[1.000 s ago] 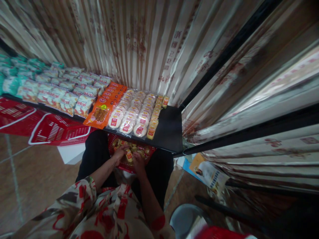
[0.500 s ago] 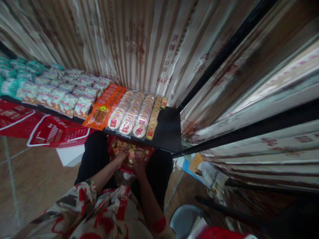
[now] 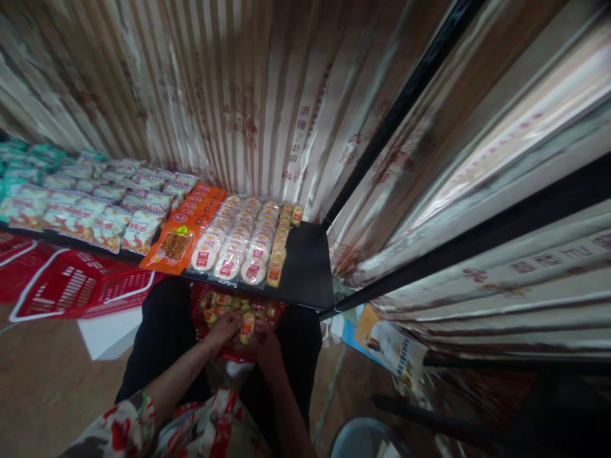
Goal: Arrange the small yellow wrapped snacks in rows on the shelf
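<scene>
A red basket (image 3: 199,299) full of small yellow snack packets rests between my knees, below a black shelf (image 3: 308,270). My left hand (image 3: 224,327) and my right hand (image 3: 267,343) meet over the basket, and together they hold one yellow packet (image 3: 247,326) upright between them. Both hands have their fingers curled round it. On the shelf above lie rows of round white packets (image 3: 238,238), a column of yellow packets (image 3: 279,245) at their right, and orange packets (image 3: 184,226) at their left.
Green and white snack bags (image 3: 76,203) fill the shelf to the left. Red baskets (image 3: 76,289) and a white box (image 3: 107,331) stand on the floor at left. Striped paper walls close in behind and right. A printed leaflet (image 3: 389,343) and a grey stool (image 3: 363,439) lie lower right.
The view has tilted upward and shifted, so shelf and hands sit lower in frame. My hands stay together over the basket, still gripping the yellow packet.
</scene>
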A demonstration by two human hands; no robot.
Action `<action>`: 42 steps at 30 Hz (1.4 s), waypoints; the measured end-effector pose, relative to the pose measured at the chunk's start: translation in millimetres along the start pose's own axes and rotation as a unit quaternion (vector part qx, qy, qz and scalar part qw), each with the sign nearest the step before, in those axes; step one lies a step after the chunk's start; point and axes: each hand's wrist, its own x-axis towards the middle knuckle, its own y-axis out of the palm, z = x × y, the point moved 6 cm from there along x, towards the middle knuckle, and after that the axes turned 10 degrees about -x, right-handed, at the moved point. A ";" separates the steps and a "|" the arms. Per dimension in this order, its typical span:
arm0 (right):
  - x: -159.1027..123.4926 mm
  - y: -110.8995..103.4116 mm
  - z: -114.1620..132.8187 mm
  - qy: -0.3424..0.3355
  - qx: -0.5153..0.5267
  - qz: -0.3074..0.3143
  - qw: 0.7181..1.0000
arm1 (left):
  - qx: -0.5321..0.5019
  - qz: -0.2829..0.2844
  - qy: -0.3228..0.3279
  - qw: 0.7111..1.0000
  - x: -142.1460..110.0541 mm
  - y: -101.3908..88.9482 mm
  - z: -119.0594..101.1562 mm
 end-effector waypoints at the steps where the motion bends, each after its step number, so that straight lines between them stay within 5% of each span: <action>1: -3.5 -6.6 5.2 -0.003 0.002 0.000 1.000 | 0.002 0.020 0.003 1.000 -0.9 4.8 -1.1; 6: -21.4 -35.0 46.9 -0.039 0.013 -0.012 0.999 | 0.001 0.068 0.012 0.998 -9.0 26.0 -13.2; 11: -25.4 -52.8 84.2 -0.069 0.045 -0.009 0.997 | 0.011 0.134 0.042 0.990 -23.9 52.3 -49.9; 18: -9.4 -78.9 113.7 -0.096 0.072 -0.111 0.987 | 0.017 0.157 0.145 0.977 -30.7 90.5 -105.6; 26: 28.5 -100.2 128.5 -0.137 0.024 -0.193 0.971 | 0.069 0.102 0.238 0.963 -12.9 125.6 -143.3; 35: 73.7 -118.8 138.1 -0.152 -0.012 -0.256 0.955 | 0.040 0.094 0.228 0.968 -8.4 159.5 -173.3; 42: 114.3 -125.8 133.6 -0.134 -0.038 -0.277 0.951 | 0.138 0.068 0.237 0.959 -6.9 182.6 -185.8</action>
